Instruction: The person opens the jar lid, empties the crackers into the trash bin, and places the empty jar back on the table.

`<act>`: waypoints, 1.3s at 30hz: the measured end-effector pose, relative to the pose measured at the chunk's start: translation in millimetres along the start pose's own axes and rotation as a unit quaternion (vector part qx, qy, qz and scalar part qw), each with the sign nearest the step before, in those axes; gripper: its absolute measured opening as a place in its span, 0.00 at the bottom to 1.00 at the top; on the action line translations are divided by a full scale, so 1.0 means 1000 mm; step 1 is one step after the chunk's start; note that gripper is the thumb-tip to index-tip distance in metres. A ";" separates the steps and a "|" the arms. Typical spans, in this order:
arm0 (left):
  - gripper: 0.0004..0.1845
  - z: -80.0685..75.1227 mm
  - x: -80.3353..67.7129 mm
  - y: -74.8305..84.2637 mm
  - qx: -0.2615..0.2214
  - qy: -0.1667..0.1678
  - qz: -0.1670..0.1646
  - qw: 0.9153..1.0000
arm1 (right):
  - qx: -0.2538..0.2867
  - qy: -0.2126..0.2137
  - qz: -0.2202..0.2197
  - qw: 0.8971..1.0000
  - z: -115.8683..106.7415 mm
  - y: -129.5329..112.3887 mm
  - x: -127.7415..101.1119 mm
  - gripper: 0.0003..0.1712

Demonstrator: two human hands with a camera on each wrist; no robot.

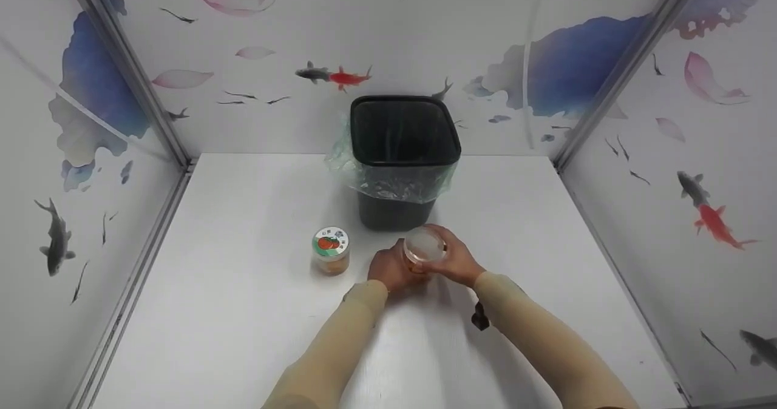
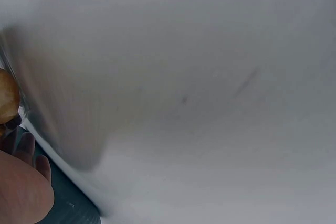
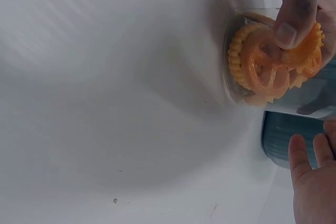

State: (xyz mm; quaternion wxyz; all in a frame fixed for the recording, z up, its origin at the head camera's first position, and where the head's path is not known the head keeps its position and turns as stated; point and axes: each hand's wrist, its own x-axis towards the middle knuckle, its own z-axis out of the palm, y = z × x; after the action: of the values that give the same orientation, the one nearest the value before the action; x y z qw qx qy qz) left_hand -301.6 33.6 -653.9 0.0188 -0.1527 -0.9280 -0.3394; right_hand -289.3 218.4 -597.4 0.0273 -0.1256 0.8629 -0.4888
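A clear jar (image 1: 424, 246) with a see-through lid stands on the white table (image 1: 243, 312), just in front of the black bin (image 1: 403, 130). My left hand (image 1: 393, 269) grips its body from the left. My right hand (image 1: 450, 257) curls over the lid from the right. In the right wrist view the jar (image 3: 268, 66) holds orange wheel-shaped snacks, a fingertip (image 3: 291, 19) presses its wall, and more fingers (image 3: 312, 182) show below. The left wrist view is mostly blurred table, with a sliver of the jar (image 2: 7, 98) and part of my left hand (image 2: 21, 192).
A second jar (image 1: 331, 250) with a printed lid stands to the left of my hands. The bin has a clear bag liner (image 1: 388, 181) folded over its rim. Patterned walls (image 1: 680, 202) close the table on three sides. A small dark object (image 1: 480, 317) lies under my right forearm.
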 end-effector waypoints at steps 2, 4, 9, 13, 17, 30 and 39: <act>0.49 0.000 0.000 0.000 0.000 -0.002 -0.001 1.000 | 0.003 -0.001 -0.006 1.000 0.000 0.000 0.000 0.56; 0.49 0.000 0.000 0.000 -0.001 -0.004 -0.003 1.000 | 0.007 -0.003 -0.010 1.000 0.000 0.001 -0.001 0.55; 0.49 0.000 0.000 0.001 0.002 -0.004 -0.004 1.000 | 0.013 -0.013 -0.008 1.000 -0.001 0.001 0.000 0.54; 0.49 -0.001 -0.001 0.002 0.003 -0.002 -0.001 1.000 | 0.014 -0.030 -0.012 0.999 -0.004 0.001 0.002 0.54; 0.49 -0.002 -0.002 0.002 0.008 -0.005 -0.003 1.000 | 0.025 -0.047 -0.018 0.998 -0.007 -0.004 0.000 0.52; 0.48 -0.004 -0.001 0.002 0.020 -0.005 -0.006 1.000 | 0.027 0.024 -0.002 0.999 0.009 0.001 -0.008 0.54; 0.46 -0.002 -0.001 0.003 0.050 0.007 -0.003 0.999 | 0.036 0.044 0.007 0.998 0.014 0.001 -0.006 0.56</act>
State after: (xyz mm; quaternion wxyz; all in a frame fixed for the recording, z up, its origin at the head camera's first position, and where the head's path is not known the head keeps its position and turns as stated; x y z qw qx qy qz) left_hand -300.1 34.2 -651.1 0.0316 -0.1464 -0.9440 -0.2941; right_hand -281.6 208.7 -605.4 -0.0029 -0.0962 0.8461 -0.5243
